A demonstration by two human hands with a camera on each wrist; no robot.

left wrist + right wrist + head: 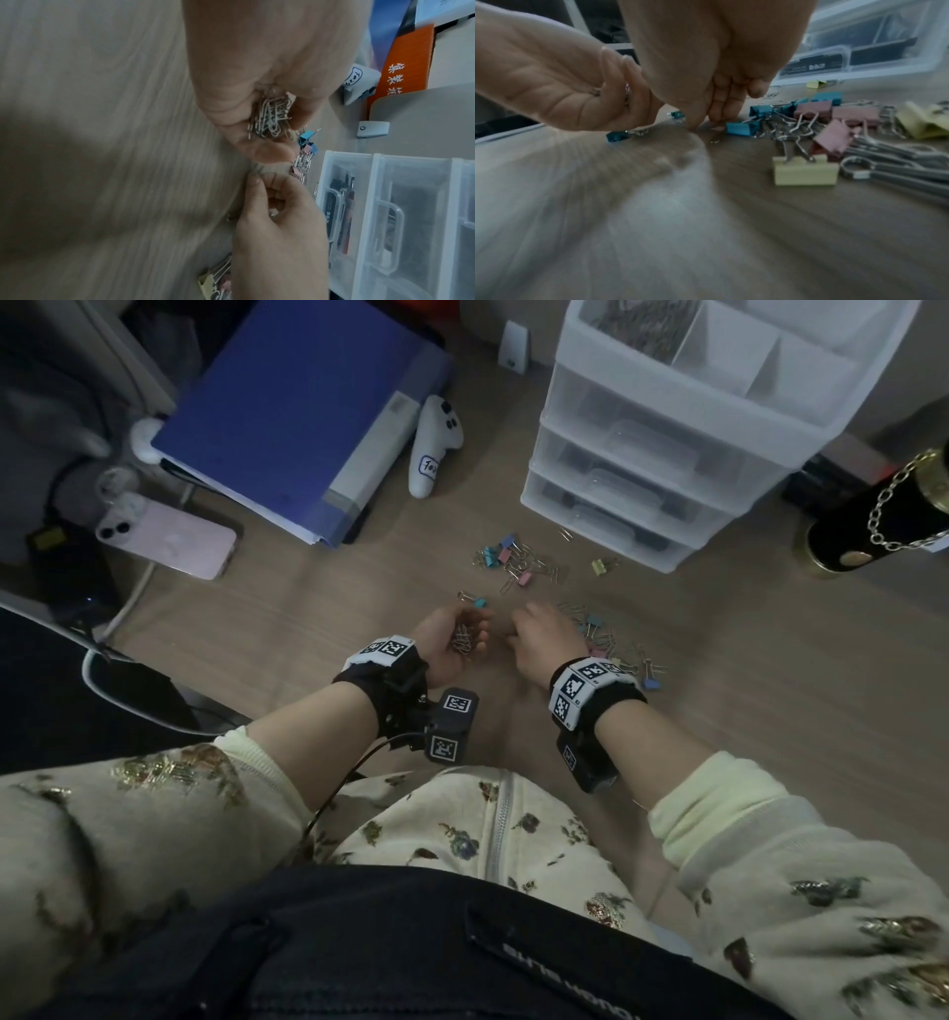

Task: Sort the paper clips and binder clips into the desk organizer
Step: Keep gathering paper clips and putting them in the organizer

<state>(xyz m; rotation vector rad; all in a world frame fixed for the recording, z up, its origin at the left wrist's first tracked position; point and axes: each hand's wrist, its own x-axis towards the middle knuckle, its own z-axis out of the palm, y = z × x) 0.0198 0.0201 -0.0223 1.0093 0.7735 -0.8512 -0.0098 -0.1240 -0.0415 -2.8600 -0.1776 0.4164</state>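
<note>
**Paper clips gathered in one hand, more picked from the desk**

Nearest the viewer, both wrists are seen banded with black straps carrying printed markers. The left hand (452,636) is held palm up just above the desk (744,737), its fingers (259,150) curled around a bundle of silver paper clips (270,117). Just to its right, the right hand (539,639) is turned palm down with its fingers (718,105) drawn together and their tips pressed to the desk surface; a single paper clip (716,139) lies right at the tips, but whether it is pinched cannot be told.

To the right of that hand, a loose heap of binder clips (808,130) in blue, pink and yellow is spread on the desk, mixed with silver wire clips. One small blue binder clip (480,601) lies just beyond the left hand. Farther off, a second scatter of coloured clips (513,559) is seen, with a lone yellow one (600,565) to its right.

At the far right stands the clear plastic desk organizer (667,454) with stacked drawers; paper clips (642,323) already lie in its top left compartment. At the far left, a blue folder (287,408), a white controller (434,446) and a pink phone (169,539) are placed.
</note>
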